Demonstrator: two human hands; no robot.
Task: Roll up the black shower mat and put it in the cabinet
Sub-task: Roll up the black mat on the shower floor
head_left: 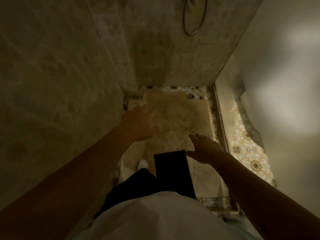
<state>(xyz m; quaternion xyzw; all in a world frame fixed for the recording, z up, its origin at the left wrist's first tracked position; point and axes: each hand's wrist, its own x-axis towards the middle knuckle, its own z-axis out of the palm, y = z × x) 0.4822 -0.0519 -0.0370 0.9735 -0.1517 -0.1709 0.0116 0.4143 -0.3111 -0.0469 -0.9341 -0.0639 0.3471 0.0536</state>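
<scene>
Down at six o'clock, the black shower mat [173, 172] lies flat, a smooth rectangle on the beige marbled shower floor [174, 118]. Left hand [140, 123] and right hand [206, 149] hover spread open, empty. A white shoe [143, 164] stands at its nine o'clock.

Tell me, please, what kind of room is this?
Most likely a shower stall in a bathroom: a hose hangs on the tiled wall, and a drain sits in the floor.
</scene>
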